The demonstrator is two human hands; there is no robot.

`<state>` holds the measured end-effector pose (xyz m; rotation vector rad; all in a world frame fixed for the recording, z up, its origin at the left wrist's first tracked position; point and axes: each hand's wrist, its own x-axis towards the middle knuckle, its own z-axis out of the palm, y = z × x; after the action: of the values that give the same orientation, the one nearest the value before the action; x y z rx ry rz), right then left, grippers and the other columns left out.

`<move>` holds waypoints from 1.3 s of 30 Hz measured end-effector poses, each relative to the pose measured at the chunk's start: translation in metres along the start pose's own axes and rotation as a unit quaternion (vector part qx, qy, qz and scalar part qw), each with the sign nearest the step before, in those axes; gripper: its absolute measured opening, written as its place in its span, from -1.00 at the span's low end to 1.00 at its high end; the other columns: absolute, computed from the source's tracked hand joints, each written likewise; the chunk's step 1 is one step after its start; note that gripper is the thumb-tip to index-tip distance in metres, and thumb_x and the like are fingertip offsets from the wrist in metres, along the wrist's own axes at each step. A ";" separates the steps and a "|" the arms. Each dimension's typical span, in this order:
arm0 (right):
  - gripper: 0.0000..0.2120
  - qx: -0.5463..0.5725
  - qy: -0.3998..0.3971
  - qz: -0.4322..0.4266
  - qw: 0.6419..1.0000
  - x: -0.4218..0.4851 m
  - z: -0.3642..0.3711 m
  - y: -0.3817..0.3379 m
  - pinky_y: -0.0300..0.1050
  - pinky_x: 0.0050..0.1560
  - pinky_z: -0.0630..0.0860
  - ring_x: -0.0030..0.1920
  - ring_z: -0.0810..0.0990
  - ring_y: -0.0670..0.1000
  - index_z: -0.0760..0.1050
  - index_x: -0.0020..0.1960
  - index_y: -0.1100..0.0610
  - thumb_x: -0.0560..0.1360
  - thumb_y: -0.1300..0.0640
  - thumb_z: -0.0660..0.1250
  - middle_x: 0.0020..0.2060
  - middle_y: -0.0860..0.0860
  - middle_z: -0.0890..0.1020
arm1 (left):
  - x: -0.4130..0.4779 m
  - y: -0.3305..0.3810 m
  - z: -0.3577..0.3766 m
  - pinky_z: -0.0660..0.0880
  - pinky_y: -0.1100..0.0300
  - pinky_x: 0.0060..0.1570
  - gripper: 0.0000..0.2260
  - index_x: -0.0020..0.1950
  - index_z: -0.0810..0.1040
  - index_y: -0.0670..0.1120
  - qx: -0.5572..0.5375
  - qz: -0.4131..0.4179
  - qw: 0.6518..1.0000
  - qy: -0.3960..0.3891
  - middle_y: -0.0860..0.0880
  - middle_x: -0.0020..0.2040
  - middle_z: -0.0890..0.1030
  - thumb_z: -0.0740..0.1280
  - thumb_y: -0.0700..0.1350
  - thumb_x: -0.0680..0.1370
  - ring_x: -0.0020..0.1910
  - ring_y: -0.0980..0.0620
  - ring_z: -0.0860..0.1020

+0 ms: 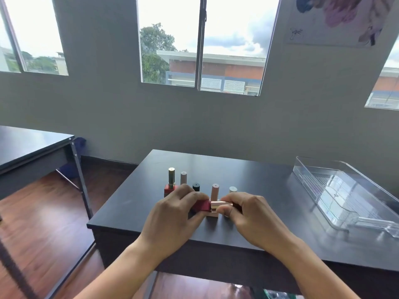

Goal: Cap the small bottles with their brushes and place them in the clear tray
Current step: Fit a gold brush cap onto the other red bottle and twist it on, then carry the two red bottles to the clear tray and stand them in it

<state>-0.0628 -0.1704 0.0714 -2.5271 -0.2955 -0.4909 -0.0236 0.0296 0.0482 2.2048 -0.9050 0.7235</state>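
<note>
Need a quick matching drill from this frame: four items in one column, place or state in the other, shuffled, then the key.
Items
1. red bottle with gold cap
2. clear tray
3. left hand
4. right hand

Places or states
A. on the table's right side, nothing in it
B. grip on a rose-gold cap
C. standing upright at the left end of the group
D. grip on a red bottle held sideways

Pairs: 1-C, 2-A, 3-D, 4-B
</note>
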 end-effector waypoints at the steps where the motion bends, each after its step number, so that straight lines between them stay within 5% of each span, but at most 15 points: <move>1: -0.92 0.015 0.005 0.003 1.000 0.000 0.001 -0.002 -0.42 -0.25 0.37 -0.29 0.53 -0.23 0.63 -0.05 -0.04 0.50 0.01 0.38 -0.38 -0.25 0.54 | 0.000 -0.001 0.000 0.61 0.14 -0.24 -0.77 0.06 0.65 0.02 -0.010 -0.013 1.000 0.001 0.09 -0.05 0.59 0.52 -0.04 0.43 -0.28 0.13 0.56; 7: -0.84 0.054 0.020 0.009 0.998 0.007 0.007 -0.010 -0.41 -0.20 0.41 -0.25 0.55 -0.19 0.62 0.01 -0.09 0.43 -0.04 0.45 -0.25 -0.17 0.63 | -0.010 -0.009 0.003 0.60 0.15 -0.17 -0.69 0.16 0.64 0.12 -0.097 -0.088 0.991 -0.005 0.17 -0.01 0.55 0.51 -0.04 0.43 -0.28 0.14 0.59; 11: -0.87 0.098 0.030 0.008 0.995 0.026 0.009 -0.021 -0.40 -0.30 0.41 -0.36 0.54 -0.19 0.62 -0.05 -0.13 0.40 -0.06 0.47 -0.33 -0.16 0.65 | -0.016 -0.025 -0.003 0.55 0.23 -0.13 -0.71 0.04 0.66 0.19 -0.134 -0.143 0.981 0.011 0.20 -0.04 0.60 0.54 -0.11 0.40 -0.11 0.15 0.60; 17: -0.87 0.119 0.087 -0.002 0.989 0.079 0.020 -0.036 -0.44 -0.25 0.40 -0.28 0.55 -0.21 0.64 -0.06 -0.09 0.41 -0.07 0.45 -0.29 -0.15 0.64 | -0.023 -0.060 -0.022 0.48 0.43 -0.17 -0.77 -0.04 0.65 0.20 -0.159 -0.236 0.958 0.037 0.28 -0.20 0.67 0.56 -0.05 0.38 -0.15 0.25 0.63; 24: -0.55 -0.035 -0.064 0.036 0.997 0.127 0.049 -0.054 -0.09 0.06 0.42 0.11 0.50 0.01 0.57 0.17 0.02 0.36 -0.17 0.45 0.01 -0.04 0.63 | -0.027 -0.093 -0.038 0.47 0.33 -0.10 -0.79 -0.04 0.67 0.14 -0.203 -0.311 0.928 0.035 0.24 -0.19 0.71 0.57 0.00 0.36 -0.14 0.27 0.65; 31: -0.85 -0.113 -0.083 0.065 0.988 0.137 0.066 -0.065 -0.13 -0.18 0.38 -0.08 0.57 0.08 0.62 -0.21 0.07 0.36 -0.01 0.44 -0.19 0.01 0.66 | -0.026 -0.111 -0.047 0.50 0.26 -0.21 -0.82 -0.11 0.68 0.13 -0.236 -0.335 0.912 0.021 0.16 -0.21 0.73 0.57 -0.10 0.37 -0.23 0.25 0.66; 39: -0.92 -0.041 -0.054 0.056 0.996 0.137 0.059 -0.069 -0.05 -0.02 0.52 -0.07 0.60 0.06 0.66 -0.23 0.05 0.37 0.07 0.42 -0.17 -0.05 0.69 | -0.015 -0.115 -0.064 0.50 0.40 -0.42 -0.80 -0.19 0.67 0.16 -0.219 -0.319 0.921 0.035 0.18 -0.26 0.71 0.58 -0.13 0.35 -0.39 0.24 0.61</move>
<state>0.0574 -0.0659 0.1128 -2.6377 -0.1751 -0.3294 0.0390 0.1462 0.0393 1.8780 -0.2317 0.2459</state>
